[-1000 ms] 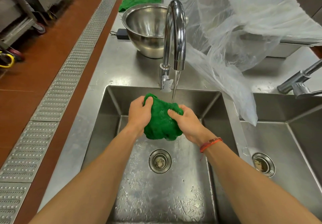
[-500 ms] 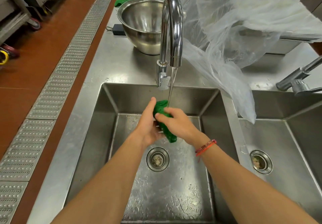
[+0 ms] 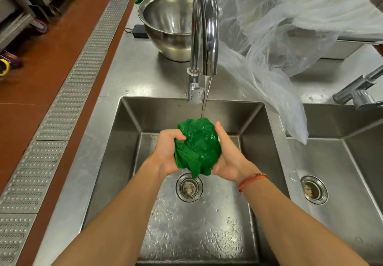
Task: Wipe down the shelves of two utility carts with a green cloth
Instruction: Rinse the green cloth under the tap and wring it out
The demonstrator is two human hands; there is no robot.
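Head view shows the risk: the cloth (image 3: pixel 200 143), bunched under the running tap (image 3: pixel 205 25), would likely drip and streak the cart shelves if carried off sopping; a slack squeeze could drop it into the sink (image 3: pixel 128 141); it sits between my left hand (image 3: pixel 166 151) and right hand (image 3: pixel 229 159), both curled round it, though how tightly I can't quite tell.

commercial kitchen, likely: steel sinks (image 3: pixel 128 124)

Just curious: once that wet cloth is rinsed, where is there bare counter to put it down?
Bare steel lies left of the faucet, between the sink rim and the metal bowl. Right of it is crowded: the plastic sheet drapes over the counter.
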